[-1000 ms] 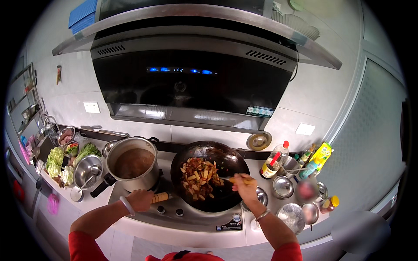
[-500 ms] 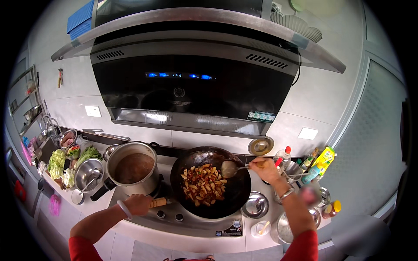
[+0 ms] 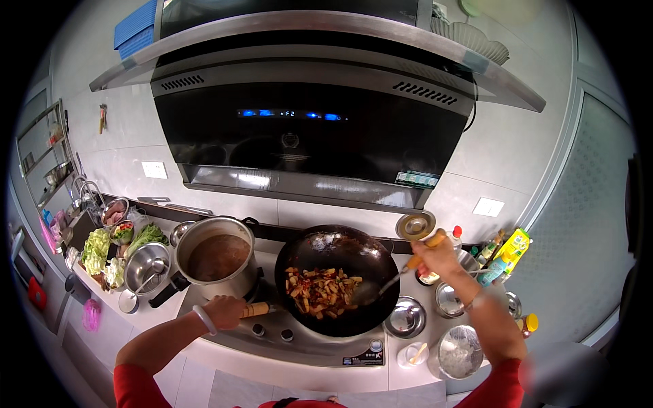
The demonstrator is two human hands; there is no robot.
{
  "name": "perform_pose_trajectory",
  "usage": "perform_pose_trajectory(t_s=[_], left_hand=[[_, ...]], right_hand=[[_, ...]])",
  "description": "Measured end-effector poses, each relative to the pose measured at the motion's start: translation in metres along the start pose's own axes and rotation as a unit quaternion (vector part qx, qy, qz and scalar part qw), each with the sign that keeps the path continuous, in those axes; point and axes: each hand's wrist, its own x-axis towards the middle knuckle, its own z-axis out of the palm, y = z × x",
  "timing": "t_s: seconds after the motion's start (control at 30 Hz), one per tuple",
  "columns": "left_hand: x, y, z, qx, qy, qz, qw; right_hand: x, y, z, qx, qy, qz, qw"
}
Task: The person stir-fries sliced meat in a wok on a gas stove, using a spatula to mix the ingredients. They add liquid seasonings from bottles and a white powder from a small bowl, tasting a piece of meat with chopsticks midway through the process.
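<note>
1. Here, the left hand (image 3: 226, 313) clasps the handle (image 3: 256, 309) of the wok (image 3: 329, 253), between the front and back edges of the counter (image 3: 403, 377).
2. The right hand (image 3: 437, 256) grips the spatula (image 3: 389, 283), slanting front-left to the right side of the food (image 3: 318, 292).

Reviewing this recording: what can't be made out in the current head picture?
Head view: lower part of the clear, red-capped bottle, hidden by the right hand.
Head view: whatever is under the round, black metal wok, which covers it.
Head view: anything beneath the surface of the opaque brown liquid in the cylindrical silver metal pot.
Head view: outline of the silver metal spatula blade, blurred.
</note>
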Motion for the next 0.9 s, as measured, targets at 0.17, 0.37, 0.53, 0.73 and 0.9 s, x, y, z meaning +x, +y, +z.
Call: perform_pose_trajectory(t_s=[0.17, 0.37, 0.53, 0.73, 0.9], left_hand=[[-0.002, 0.001, -0.003, 0.006, 0.008, -0.012, 1.000], [0.003, -0.001, -0.001, 0.016, 0.009, 0.003, 1.000], [-0.003, -0.001, -0.007, 0.009, 0.003, 0.002, 1.000], [-0.002, -0.001, -0.007, -0.003, -0.013, 0.003, 1.000], [-0.008, 0.003, -0.010, -0.014, -0.037, -0.011, 0.999]], right_hand=[[-0.018, 0.031, 0.007, 0.044, -0.007, 0.106, 0.993], [-0.032, 0.104, 0.104, 0.341, 0.062, 0.158, 0.924], [-0.024, 0.130, 0.110, 0.463, 0.126, 0.213, 0.851], [-0.037, 0.092, 0.052, 0.312, 0.101, 0.152, 0.932], [-0.033, 0.015, 0.002, 0.029, 0.028, 0.039, 0.998]])
